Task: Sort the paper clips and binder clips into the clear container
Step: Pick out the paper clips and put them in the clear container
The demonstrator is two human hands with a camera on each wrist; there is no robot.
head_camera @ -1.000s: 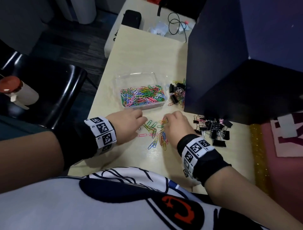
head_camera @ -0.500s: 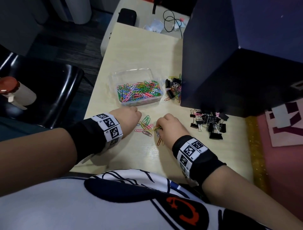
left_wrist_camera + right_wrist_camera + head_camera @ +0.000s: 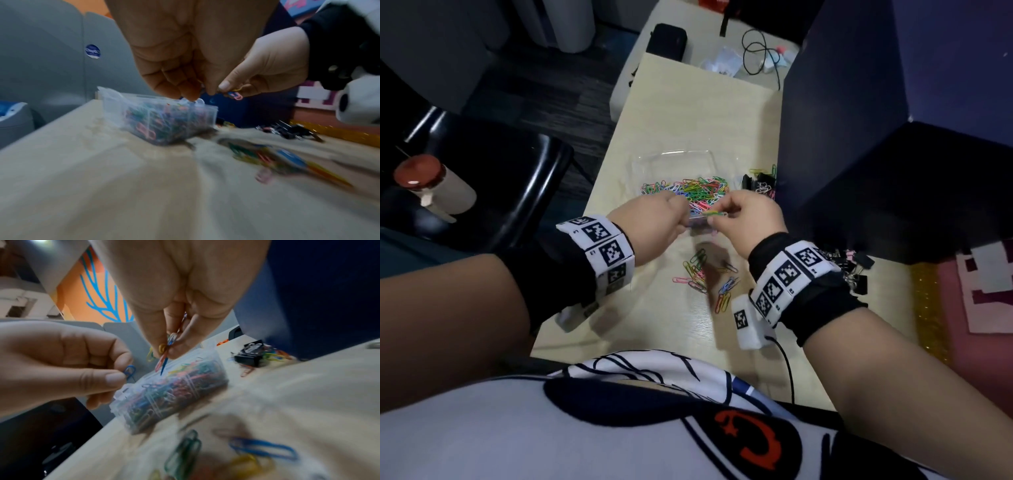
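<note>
Both hands up off the table (image 3: 681, 113), just above the near edge of the clear container (image 3: 674, 161). Right hand (image 3: 751, 219) pinching a few paper clips (image 3: 164, 352), long axes pointing down at the container in its wrist view; left hand (image 3: 654, 222) pinching a blue clip (image 3: 129, 370), hidden from the head camera. Loose clips (image 3: 705, 274) nearer, binder clips (image 3: 854, 274) to the right by the dark box (image 3: 859, 137).

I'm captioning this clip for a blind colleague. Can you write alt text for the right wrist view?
The right hand pinches a few coloured paper clips above a clear container full of clips, while the left hand beside it pinches a blue clip. More clips lie blurred on the table.
</note>
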